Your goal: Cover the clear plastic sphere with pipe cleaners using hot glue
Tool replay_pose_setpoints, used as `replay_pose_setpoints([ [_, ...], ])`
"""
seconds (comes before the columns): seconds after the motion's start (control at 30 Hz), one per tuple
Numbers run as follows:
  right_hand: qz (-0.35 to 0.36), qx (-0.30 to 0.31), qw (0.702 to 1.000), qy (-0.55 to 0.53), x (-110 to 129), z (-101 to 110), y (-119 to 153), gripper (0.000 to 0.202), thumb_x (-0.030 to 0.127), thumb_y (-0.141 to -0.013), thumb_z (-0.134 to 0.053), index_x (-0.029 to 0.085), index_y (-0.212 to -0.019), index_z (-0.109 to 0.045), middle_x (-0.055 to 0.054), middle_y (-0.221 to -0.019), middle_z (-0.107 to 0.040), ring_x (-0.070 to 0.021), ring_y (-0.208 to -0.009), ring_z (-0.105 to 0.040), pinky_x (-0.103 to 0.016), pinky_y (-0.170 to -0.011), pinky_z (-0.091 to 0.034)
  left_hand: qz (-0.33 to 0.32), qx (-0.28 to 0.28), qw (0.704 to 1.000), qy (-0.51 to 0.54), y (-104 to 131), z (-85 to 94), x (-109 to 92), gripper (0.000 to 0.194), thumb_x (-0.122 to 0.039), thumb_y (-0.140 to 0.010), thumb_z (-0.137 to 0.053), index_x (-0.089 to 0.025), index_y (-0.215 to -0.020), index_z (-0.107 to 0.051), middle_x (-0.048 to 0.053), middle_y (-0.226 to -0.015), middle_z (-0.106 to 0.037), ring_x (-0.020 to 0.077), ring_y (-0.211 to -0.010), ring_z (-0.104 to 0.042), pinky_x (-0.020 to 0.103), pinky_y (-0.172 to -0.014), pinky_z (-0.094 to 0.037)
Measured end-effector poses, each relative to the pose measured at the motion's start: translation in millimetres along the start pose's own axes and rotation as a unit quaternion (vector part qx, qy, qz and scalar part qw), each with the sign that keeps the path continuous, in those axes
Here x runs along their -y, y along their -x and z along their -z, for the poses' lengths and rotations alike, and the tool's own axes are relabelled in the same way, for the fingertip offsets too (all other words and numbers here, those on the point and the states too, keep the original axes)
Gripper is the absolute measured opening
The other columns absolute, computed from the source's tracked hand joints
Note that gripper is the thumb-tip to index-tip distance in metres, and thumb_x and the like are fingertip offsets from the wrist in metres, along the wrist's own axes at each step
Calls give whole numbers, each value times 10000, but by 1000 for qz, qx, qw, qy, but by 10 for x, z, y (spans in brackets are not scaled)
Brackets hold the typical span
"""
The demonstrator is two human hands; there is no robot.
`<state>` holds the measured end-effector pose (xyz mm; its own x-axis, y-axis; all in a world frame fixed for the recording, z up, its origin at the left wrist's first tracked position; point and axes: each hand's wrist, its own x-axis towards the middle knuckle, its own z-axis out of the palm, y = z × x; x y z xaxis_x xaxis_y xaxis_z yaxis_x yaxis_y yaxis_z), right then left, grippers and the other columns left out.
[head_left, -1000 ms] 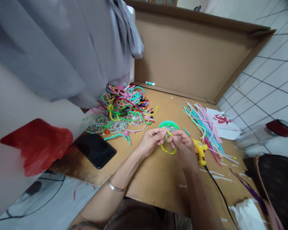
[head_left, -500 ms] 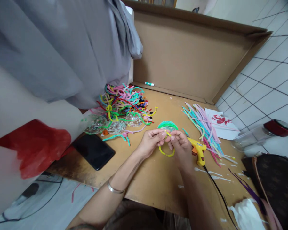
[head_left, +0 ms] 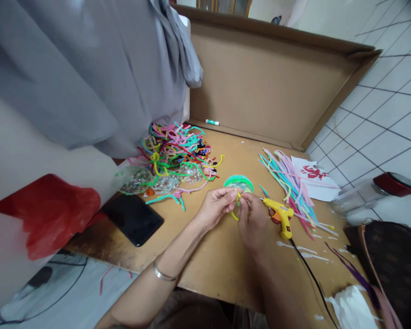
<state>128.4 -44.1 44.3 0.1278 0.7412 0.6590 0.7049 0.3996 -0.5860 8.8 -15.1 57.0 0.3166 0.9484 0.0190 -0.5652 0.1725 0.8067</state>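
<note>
Between my two hands is a yellow pipe cleaner (head_left: pixel 234 216), bent into a loop that hangs below my fingers. My left hand (head_left: pixel 216 204) pinches it from the left. On the other side my right hand (head_left: pixel 253 217) grips it with closed fingers, hiding part of the loop. Just behind my fingertips sits a clear, patterned round piece with a green fuzzy rim (head_left: pixel 239 182). To the right of my right hand lies a yellow hot glue gun (head_left: pixel 281 213), its nozzle pointing toward that hand.
A tangled heap of coloured pipe cleaners (head_left: pixel 178 141) and clear round pieces lies at left, near a black phone (head_left: pixel 133 219). Straight pipe cleaners (head_left: pixel 291 178) lie at right. A glass bottle (head_left: pixel 359 196), a brown bag (head_left: pixel 393 269) and the glue gun's cord (head_left: pixel 311 269) are at the right edge.
My right hand has turned inward and moved left, closer to my left hand. Less of the yellow loop shows now.
</note>
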Motion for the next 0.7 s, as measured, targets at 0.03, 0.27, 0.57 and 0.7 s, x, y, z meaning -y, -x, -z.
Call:
replay_pose_setpoints([
  [0.03, 16, 2, 1000, 24, 11, 5, -6, 250, 342, -979, -403, 212, -953, -614, -70, -841, -709, -183, -711, -662, -302, -620, -516, -3, -3, 1000, 0, 0, -8, 9, 470, -500, -603, -853, -97, -823, -754, -50, -478, -474, 35, -457, -345, 204, -488, -218],
  [0.27, 76, -9, 991, 107, 36, 18, -21, 381, 362, -1014, -302, 215, -853, -615, -54, -710, -668, -179, -631, -612, -297, -595, -481, -6, -16, 1000, -8, 10, -56, 66, 476, -530, -602, -841, -102, -781, -734, -52, -478, -475, 40, -457, -352, 211, -492, -235],
  [0.57, -12, -58, 996, 65, 4, -65, 49, 365, 442, -994, -357, 195, -906, -612, -81, -794, -692, -186, -703, -648, -300, -629, -499, 1, -16, 1000, 7, 16, -58, 73, 479, -535, -584, -849, -110, -734, -686, -57, -480, -483, 43, -457, -376, 208, -486, -265],
  [0.7, -28, -40, 998, 39, 24, -71, 51, 358, 459, -986, -368, 202, -902, -603, -94, -789, -686, -197, -666, -631, -318, -599, -486, -15, -35, 999, -10, 13, -70, 96, 491, -548, -574, -841, -118, -758, -690, -58, -468, -498, 46, -437, -378, 210, -473, -267],
])
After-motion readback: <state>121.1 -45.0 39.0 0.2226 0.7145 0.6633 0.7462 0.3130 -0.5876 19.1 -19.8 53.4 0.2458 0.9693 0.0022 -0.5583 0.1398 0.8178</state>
